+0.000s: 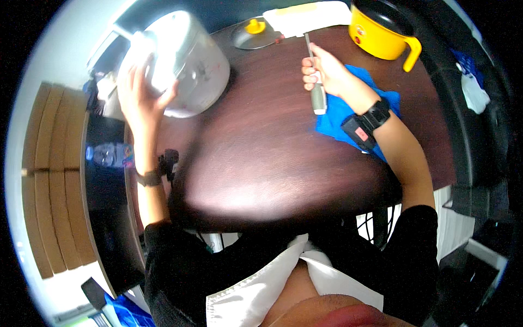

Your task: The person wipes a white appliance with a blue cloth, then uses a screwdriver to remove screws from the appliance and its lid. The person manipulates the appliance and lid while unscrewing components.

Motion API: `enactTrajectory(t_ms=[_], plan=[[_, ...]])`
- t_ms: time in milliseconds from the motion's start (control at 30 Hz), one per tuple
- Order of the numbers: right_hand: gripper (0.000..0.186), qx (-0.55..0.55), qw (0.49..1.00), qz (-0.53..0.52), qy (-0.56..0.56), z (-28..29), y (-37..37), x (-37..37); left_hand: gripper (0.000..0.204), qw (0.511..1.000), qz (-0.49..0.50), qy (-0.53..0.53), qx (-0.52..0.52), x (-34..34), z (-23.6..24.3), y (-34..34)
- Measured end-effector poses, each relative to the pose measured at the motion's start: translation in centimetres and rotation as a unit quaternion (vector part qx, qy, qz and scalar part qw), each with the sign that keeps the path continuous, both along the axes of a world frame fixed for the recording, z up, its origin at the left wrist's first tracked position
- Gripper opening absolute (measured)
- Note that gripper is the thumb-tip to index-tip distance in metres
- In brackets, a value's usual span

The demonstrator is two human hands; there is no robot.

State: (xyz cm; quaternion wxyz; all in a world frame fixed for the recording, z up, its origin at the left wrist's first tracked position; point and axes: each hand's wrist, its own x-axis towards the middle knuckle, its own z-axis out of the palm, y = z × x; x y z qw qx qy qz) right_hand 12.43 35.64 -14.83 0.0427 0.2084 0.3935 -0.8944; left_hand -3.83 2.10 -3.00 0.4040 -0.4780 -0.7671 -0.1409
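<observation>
At the far left a large silver-white pot [202, 71] stands on the brown table, tilted in the picture and partly washed out by glare. My left hand [143, 95] lies against its near left side, thumb stretched apart from the fingers; the fingertips are blurred in the bright light. My right hand [329, 73] is closed round a slim tool with a grey-green handle [318, 101]. Its thin metal end points away from me, and its exact kind cannot be made out. Below the right wrist is a crumpled blue cloth [333, 121] on the table.
A yellow pot [376, 41] with a dark inside and side handle stands at the far right. Beside a glass lid [242, 39] with a yellow knob lies a white and yellow flat item [310, 19]. A plastic bottle [111, 155] is left of the table [261, 169].
</observation>
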Motion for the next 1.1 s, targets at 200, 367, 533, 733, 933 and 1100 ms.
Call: enactTrajectory(t_ms=[200, 367, 533, 733, 933, 1100], plan=[[0.053, -0.040, 0.999, 0.030, 0.009, -1.5, 0.8, 0.4, 0.072, 1.000, -0.004, 0.018, -0.025, -3.5, -0.9, -0.9], [0.054, -0.008, 1.000, 0.006, -0.018, -2.4, 0.7, 0.4, 0.069, 0.999, -0.003, 0.016, -0.033, -5.1, -0.9, -1.7], [0.054, -0.014, 1.000, 0.020, -0.007, -3.1, 1.3, 0.3, 0.086, 0.999, -0.001, 0.025, -0.039, -4.8, -1.1, -0.9], [0.051, 0.025, 0.999, 0.002, -0.021, -1.4, -0.3, 0.5, 0.080, 0.996, 0.062, 0.055, -0.027, -4.4, -1.0, -0.8], [0.056, 0.018, 1.000, 0.020, -0.002, -2.4, 0.8, 0.2, 0.069, 0.992, 0.051, 0.108, -0.029, -4.5, -0.3, -0.3], [0.056, 0.013, 1.000, 0.027, 0.006, -2.9, 1.0, 0.1, 0.071, 0.993, 0.054, 0.100, -0.031, -4.5, -0.6, -0.5]])
